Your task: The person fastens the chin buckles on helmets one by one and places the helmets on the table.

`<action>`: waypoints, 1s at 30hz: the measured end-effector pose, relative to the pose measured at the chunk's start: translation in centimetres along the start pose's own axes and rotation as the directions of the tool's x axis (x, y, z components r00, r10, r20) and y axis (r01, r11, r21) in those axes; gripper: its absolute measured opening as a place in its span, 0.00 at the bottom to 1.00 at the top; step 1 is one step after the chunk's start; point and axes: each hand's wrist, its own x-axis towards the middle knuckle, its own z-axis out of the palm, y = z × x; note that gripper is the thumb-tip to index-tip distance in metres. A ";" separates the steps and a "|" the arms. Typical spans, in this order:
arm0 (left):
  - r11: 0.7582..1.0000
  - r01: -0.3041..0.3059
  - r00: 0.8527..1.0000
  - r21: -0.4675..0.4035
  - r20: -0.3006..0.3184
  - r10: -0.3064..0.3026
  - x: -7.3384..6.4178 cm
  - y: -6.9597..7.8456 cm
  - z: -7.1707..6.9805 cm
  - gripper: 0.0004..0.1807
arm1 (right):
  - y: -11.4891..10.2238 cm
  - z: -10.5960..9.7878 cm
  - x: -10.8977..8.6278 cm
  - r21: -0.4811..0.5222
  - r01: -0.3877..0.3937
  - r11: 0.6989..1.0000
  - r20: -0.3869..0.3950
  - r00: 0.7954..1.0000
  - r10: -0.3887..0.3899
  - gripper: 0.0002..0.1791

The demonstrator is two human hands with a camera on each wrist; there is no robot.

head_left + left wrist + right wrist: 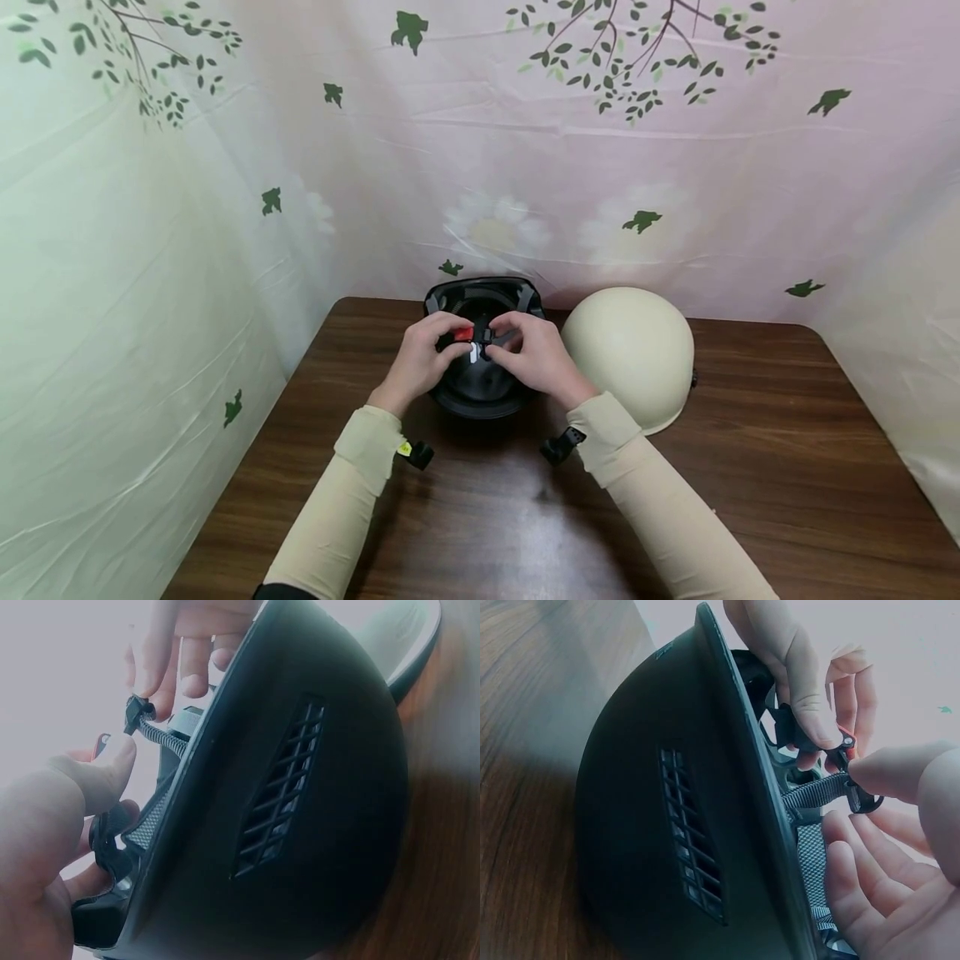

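Observation:
A black helmet (480, 404) lies upside down on the table, its hollow facing up and vent slots (285, 787) in its side. Above the opening, my left hand (420, 357) pinches a red and black chin-strap buckle piece (463, 334) between thumb and fingers. Facing it, my right hand (538, 354) pinches the black strap buckle (488, 336), from which grey webbing (814, 793) runs down into the helmet. The two pieces meet closely between the fingertips; whether they are joined I cannot tell. Fingers hide part of the red piece in both wrist views.
Right beside the black helmet, a cream helmet (630, 354) stands dome up, close to my right forearm. Both sit near the back edge of the brown wooden table (517, 533). A patterned curtain (495, 150) hangs behind and along the sides.

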 end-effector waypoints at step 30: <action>1.000 0.005 1.000 0.002 0.014 -0.005 0.2 0.5 0.1 0.14 | -0.2 0.4 0.0 -0.050 0.006 0.999 -0.093 0.996 -0.010 0.16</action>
